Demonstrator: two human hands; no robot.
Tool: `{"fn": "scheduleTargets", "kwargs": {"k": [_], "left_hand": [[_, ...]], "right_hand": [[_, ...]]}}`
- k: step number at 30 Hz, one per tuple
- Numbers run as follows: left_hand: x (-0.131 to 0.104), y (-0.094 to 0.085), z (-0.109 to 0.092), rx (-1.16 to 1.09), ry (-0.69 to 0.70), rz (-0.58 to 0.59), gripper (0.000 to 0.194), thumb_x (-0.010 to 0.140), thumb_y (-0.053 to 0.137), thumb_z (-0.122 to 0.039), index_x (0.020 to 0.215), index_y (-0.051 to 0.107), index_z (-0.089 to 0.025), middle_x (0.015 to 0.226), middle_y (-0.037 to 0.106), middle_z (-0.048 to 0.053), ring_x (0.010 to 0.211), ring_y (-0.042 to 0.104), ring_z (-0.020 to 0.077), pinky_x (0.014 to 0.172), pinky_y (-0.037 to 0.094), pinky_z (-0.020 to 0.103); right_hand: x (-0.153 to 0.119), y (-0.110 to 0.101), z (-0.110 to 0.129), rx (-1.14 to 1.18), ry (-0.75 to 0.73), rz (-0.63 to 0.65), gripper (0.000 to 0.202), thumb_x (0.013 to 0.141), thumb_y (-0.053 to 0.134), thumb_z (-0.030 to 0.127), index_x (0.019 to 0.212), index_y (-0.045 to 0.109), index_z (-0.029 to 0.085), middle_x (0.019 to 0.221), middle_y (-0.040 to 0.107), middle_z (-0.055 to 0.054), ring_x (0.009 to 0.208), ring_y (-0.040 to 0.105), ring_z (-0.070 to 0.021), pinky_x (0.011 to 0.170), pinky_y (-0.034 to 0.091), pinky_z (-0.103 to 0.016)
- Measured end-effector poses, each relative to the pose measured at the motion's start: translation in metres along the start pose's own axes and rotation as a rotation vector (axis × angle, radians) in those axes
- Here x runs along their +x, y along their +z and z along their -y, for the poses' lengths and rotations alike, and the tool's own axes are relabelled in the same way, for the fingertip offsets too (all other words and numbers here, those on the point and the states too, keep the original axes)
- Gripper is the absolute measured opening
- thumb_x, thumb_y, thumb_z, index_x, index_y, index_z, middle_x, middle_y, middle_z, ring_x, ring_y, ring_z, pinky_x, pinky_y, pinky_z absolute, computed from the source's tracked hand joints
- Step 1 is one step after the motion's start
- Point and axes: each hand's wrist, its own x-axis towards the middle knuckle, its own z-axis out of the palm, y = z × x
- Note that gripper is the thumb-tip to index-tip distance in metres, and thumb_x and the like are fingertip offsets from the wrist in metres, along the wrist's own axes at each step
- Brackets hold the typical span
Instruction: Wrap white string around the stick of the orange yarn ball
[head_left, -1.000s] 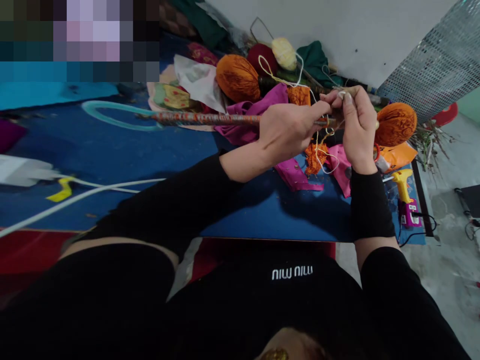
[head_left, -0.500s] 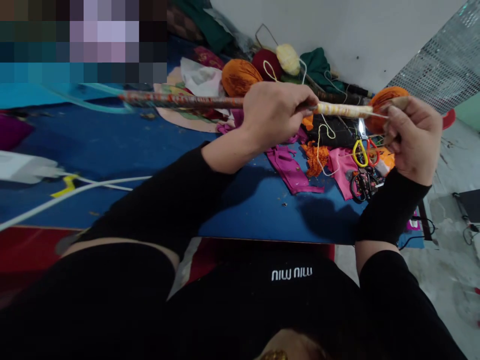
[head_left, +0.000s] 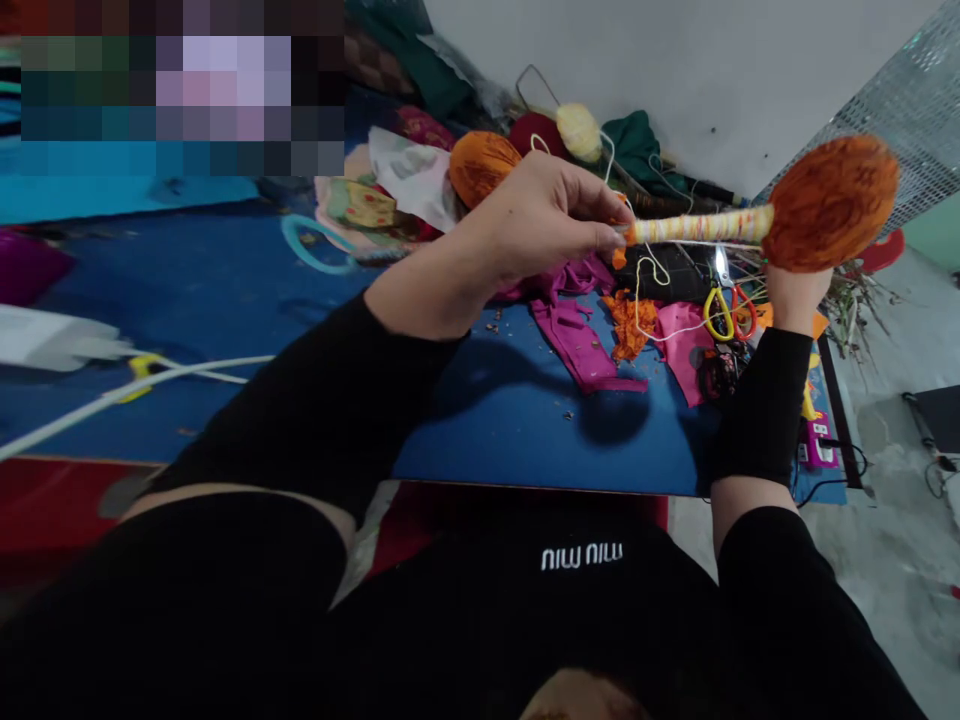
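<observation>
My left hand [head_left: 555,215] pinches a stick near its middle, thumb and fingers closed on it. To the right of these fingers the stick is wound with white and yellow yarn [head_left: 701,226]. An orange cloth-covered ball [head_left: 834,204] forms its right end. Behind my left forearm the stick's other end shows, beside a light blue cord loop [head_left: 319,245]. My right hand [head_left: 801,292] is behind and below the ball, its fingers hidden. A strand of yarn runs along the underside of the winding towards it.
Yellow-and-red-handled scissors [head_left: 731,310] lie among magenta cloth scraps [head_left: 581,340] and orange scraps [head_left: 634,320] on the blue table [head_left: 495,450]. Behind are another orange ball [head_left: 484,165] and a pale yellow yarn ball [head_left: 579,132]. A white cable [head_left: 150,393] crosses at left.
My right hand, which pinched the yarn in front of the stick, has gone behind the orange ball. The ball now shows fully, farther right. The stick's left end has dropped behind my forearm.
</observation>
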Motion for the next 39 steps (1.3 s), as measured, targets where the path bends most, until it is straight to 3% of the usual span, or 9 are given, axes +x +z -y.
{"fn": "scheduleTargets", "kwargs": {"k": [3,6,11,14,18,23,31,34,39], "left_hand": [[-0.001,0.004,0.001,-0.178,-0.045,-0.023,0.011,0.087,0.083,-0.022,0.096,0.080,-0.019,0.087,0.078,0.006,0.074,0.059,0.0156,0.081,0.052,0.042],[-0.002,0.007,0.001,-0.325,-0.112,-0.021,0.014,0.082,0.086,-0.020,0.094,0.078,-0.022,0.079,0.074,0.002,0.063,0.047,0.0118,0.070,0.046,0.038],[-0.001,0.007,-0.001,-0.428,-0.145,-0.061,0.014,0.083,0.082,-0.011,0.093,0.078,-0.019,0.069,0.066,-0.002,0.058,0.049,0.0085,0.060,0.039,0.029],[0.001,0.006,0.002,-0.402,-0.170,-0.086,0.013,0.083,0.084,-0.016,0.094,0.078,-0.017,0.072,0.066,-0.001,0.056,0.054,0.0080,0.058,0.040,0.026],[0.006,0.013,0.011,-0.319,-0.123,-0.100,0.012,0.085,0.081,-0.023,0.097,0.080,-0.018,0.075,0.072,0.003,0.057,0.057,0.0111,0.058,0.047,0.027],[0.011,0.031,0.021,-0.205,-0.001,-0.099,0.010,0.089,0.071,-0.021,0.085,0.080,-0.018,0.077,0.075,0.006,0.074,0.069,0.0182,0.071,0.057,0.033],[0.010,0.041,0.029,-0.034,0.047,-0.168,0.015,0.089,0.066,-0.019,0.094,0.080,-0.017,0.078,0.075,0.003,0.073,0.067,0.0168,0.069,0.055,0.028],[0.012,0.041,0.030,0.000,0.058,-0.183,0.013,0.089,0.067,-0.019,0.093,0.079,-0.016,0.081,0.075,0.003,0.076,0.069,0.0172,0.071,0.057,0.028],[0.012,0.034,0.025,-0.037,0.042,-0.169,0.012,0.089,0.067,-0.013,0.089,0.078,-0.019,0.078,0.074,0.004,0.073,0.070,0.0178,0.071,0.058,0.030]], "right_hand": [[-0.020,-0.007,0.033,-0.043,-0.056,0.050,0.027,0.096,0.060,0.016,0.116,0.078,0.018,0.133,0.077,-0.018,0.140,0.065,-0.0366,0.126,0.045,-0.065],[-0.042,-0.003,0.072,0.479,-0.374,0.213,0.030,0.109,0.050,0.032,0.124,0.076,0.024,0.133,0.078,-0.008,0.132,0.071,-0.0246,0.123,0.052,-0.049],[-0.075,0.003,0.112,0.883,-0.442,0.474,0.044,0.103,0.061,0.070,0.099,0.073,0.028,0.095,0.076,-0.001,0.105,0.075,-0.0215,0.105,0.062,-0.043],[-0.086,-0.011,0.118,0.858,-0.409,0.308,0.050,0.106,0.055,0.069,0.082,0.069,0.027,0.080,0.069,-0.001,0.091,0.071,-0.0200,0.099,0.062,-0.041],[-0.096,-0.016,0.125,1.049,-0.486,-0.051,0.046,0.107,0.057,0.062,0.078,0.069,0.028,0.100,0.073,-0.004,0.113,0.072,-0.0231,0.109,0.060,-0.046],[-0.108,0.008,0.134,1.048,-0.377,0.137,0.064,0.108,0.030,0.077,0.080,0.065,0.031,0.085,0.063,-0.004,0.108,0.074,-0.0273,0.097,0.065,-0.056],[-0.123,-0.011,0.141,0.998,-0.371,0.065,0.062,0.108,0.038,0.075,0.068,0.049,0.028,0.069,0.050,0.000,0.070,0.056,-0.0188,0.078,0.059,-0.041],[-0.127,-0.008,0.141,0.944,-0.398,0.084,0.062,0.109,0.035,0.074,0.072,0.054,0.028,0.072,0.052,0.000,0.075,0.060,-0.0191,0.081,0.060,-0.042],[-0.121,-0.011,0.136,0.933,-0.473,0.099,0.059,0.109,0.035,0.073,0.079,0.065,0.032,0.086,0.065,-0.003,0.111,0.072,-0.0269,0.106,0.059,-0.057]]}}
